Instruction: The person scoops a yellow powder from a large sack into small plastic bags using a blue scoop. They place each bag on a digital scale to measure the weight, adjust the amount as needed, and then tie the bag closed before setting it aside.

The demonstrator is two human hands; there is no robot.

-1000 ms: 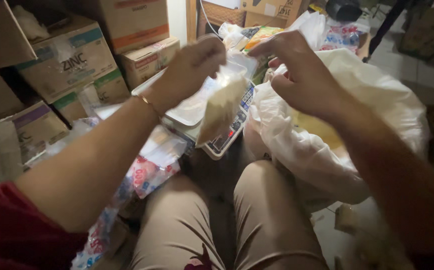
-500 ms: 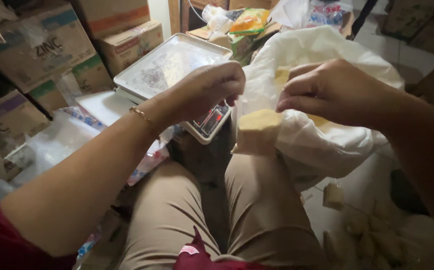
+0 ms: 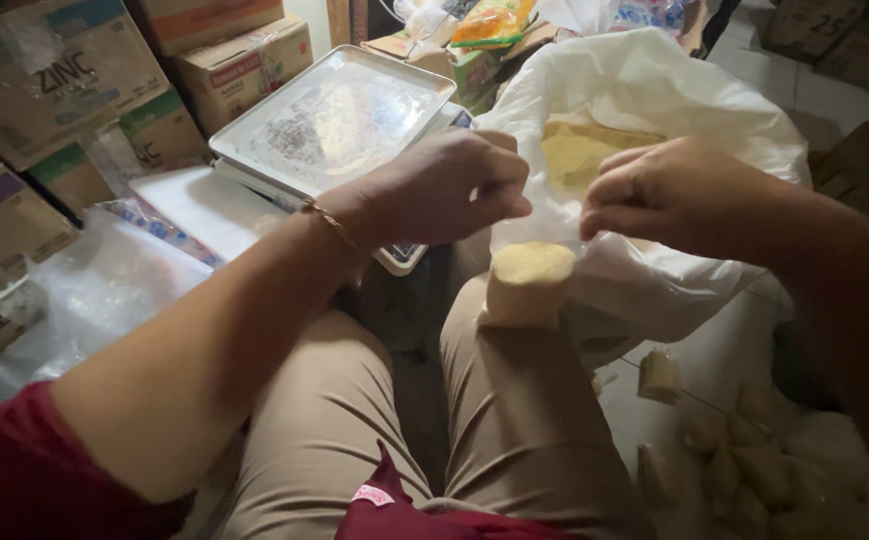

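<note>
Pinching a small powder-filled bag [image 3: 528,283] between them, both hands [image 3: 555,195] hover before the big white sack [image 3: 655,110], scale tray [image 3: 335,115] alongside.

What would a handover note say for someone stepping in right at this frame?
Left hand: pinching the top of the small clear bag, near side.
Right hand: pinching the same bag top, far side.
The small bag, part-filled with yellowish powder, hangs over the right knee.
Big white sack of the same powder sits open ahead; scale with metal tray to its left.
Done: filled packets lie on the floor at right.
Left: this bag's top looks not yet closed.
</note>
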